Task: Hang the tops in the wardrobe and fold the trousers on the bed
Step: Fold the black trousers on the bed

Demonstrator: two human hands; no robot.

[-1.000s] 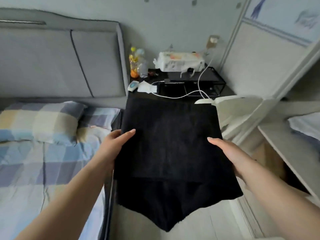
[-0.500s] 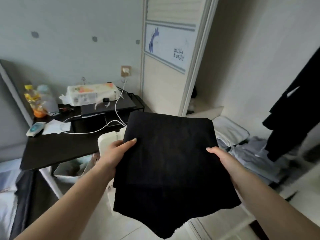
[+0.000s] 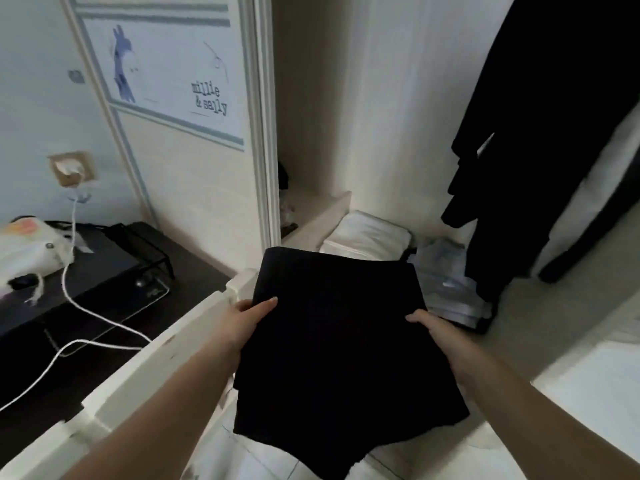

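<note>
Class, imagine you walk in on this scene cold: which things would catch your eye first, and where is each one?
First, the folded black garment at centre, held flat between the left hand and the right hand. Next, the dark clothes hanging at upper right inside the open wardrobe, above folded pale laundry on its floor. Then the white cable trailing from the wall socket across the dark bedside table at left.

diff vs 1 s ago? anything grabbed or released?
The view has swung right, from the bed and headboard to the open wardrobe, and the folded black garment has been carried toward the folded piles inside. Nothing taken hold of or let go. The left hand and right hand still grip its side edges as before.
</note>
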